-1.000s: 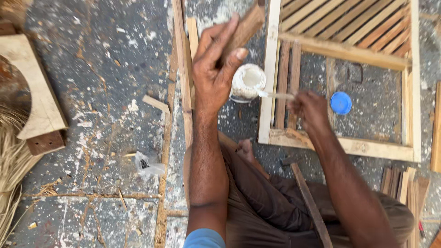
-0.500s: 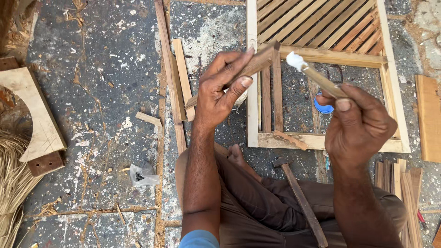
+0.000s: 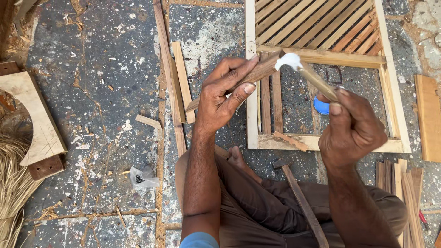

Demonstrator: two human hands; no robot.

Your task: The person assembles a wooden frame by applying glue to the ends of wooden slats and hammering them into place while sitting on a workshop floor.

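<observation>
Pale wooden frame (image 3: 251, 92) with diagonal slats, flat on the paint-flecked floor (image 3: 92, 92). Above it, brown slat (image 3: 248, 78), held tilted, pinched in left hand (image 3: 223, 98). Right hand (image 3: 351, 128) clenched around stick (image 3: 317, 81), white-glue tip touching slat's end.

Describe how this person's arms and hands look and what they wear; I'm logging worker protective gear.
Both hands are bare: no gloves on the left hand or the right hand, and no rings, watch or bands show. Both forearms are uncovered. A blue sleeve edge shows at the left upper arm. The right arm's sleeve is out of view. Below the arms, the person wears brown trousers.
</observation>
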